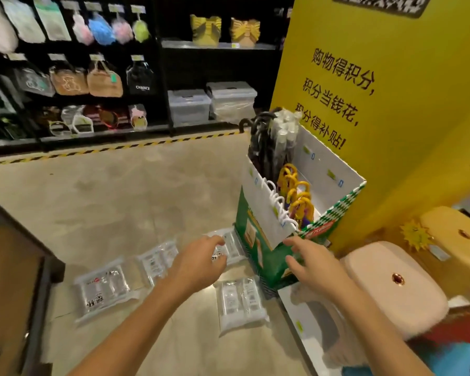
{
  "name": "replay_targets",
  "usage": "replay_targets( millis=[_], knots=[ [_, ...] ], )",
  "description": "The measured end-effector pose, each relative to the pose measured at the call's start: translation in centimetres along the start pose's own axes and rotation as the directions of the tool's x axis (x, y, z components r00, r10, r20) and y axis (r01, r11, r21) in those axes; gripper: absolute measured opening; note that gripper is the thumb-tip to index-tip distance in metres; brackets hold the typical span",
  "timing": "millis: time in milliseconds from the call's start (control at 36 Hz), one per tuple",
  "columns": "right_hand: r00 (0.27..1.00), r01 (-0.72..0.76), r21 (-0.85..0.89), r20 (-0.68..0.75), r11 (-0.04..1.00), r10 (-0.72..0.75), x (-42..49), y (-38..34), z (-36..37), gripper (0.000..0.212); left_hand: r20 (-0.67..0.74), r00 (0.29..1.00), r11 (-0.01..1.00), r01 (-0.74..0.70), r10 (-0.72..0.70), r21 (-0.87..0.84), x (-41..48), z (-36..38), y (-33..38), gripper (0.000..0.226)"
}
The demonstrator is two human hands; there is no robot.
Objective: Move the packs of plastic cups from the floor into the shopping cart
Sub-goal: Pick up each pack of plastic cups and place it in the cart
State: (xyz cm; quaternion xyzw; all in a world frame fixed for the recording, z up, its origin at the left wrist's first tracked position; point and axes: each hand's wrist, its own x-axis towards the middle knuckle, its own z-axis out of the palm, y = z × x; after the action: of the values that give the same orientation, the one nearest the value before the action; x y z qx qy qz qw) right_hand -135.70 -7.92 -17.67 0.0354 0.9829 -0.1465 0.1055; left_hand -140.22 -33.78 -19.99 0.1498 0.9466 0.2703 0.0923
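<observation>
Several clear packs of plastic cups lie flat on the concrete floor: one at the left, one in the middle, one at the far end beside the green box, and one nearest me. My left hand reaches out over the far pack with relaxed fingers, holding nothing. My right hand stretches forward with spread fingers in front of the green display box, also holding nothing. No shopping cart is plainly visible.
A green and white cardboard display box holding umbrellas stands right of the packs. Plastic stools, white and yellow, sit at the right beneath a yellow wall. A dark wooden fixture borders the left. Black shelves with bags line the back.
</observation>
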Motion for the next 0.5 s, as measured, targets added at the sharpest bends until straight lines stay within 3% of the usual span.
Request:
replay_targets(
  millis=[306,500],
  knots=[
    [0.979,-0.059,0.074,0.198,0.996,0.044,11.1,4.9,5.8,0.045,0.161,0.976,0.989,0.148,-0.146,0.0,9.1,6.6,-4.7,0.043],
    [0.935,-0.081,0.184,0.355,0.98,0.011,20.0,10.2,16.0,0.052,0.25,0.913,0.931,0.354,-0.324,-0.085,13.9,17.7,-10.2,0.055]
  ],
)
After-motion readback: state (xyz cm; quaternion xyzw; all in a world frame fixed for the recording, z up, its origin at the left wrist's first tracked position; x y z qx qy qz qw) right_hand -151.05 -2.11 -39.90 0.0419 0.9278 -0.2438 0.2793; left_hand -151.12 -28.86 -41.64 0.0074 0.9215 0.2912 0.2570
